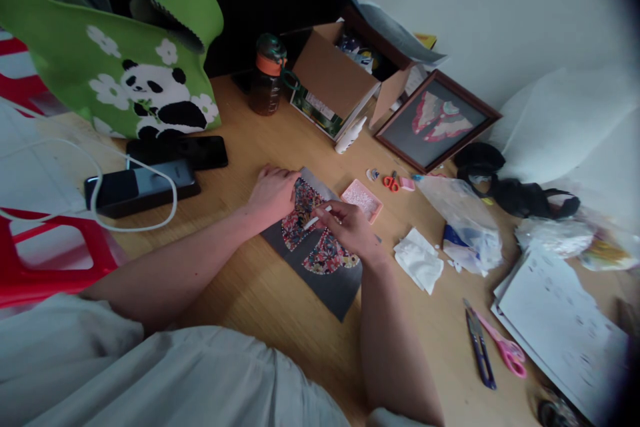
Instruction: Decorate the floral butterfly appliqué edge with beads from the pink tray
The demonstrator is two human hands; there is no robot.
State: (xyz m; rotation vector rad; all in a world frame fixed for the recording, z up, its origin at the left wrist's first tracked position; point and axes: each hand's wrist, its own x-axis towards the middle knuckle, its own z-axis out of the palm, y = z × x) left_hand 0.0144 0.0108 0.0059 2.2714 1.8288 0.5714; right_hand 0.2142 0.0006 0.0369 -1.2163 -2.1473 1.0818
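Note:
A dark grey sheet (327,290) lies at an angle on the wooden table, bearing a flower-patterned butterfly shape (325,257) edged with small pale dots. My left hand (274,192) rests flat on the sheet's upper left edge, beside one wing; its fingertips are partly hidden. Over the middle of the butterfly, my right hand (347,221) pinches a thin white pen-like stick (312,221), its tip pointing down and left near the pattern. Just beyond my right hand, a shallow pink tray (373,208) contains many tiny pale beads.
Small orange scissors (391,181), a crumpled white tissue (420,260), thread snips (480,350) and pink scissors (507,350) lie to the right. Farther back stand a bottle (266,80), a cardboard box (335,73) and a framed butterfly (437,121). Phones (200,152) and a white cable (173,203) occupy the left.

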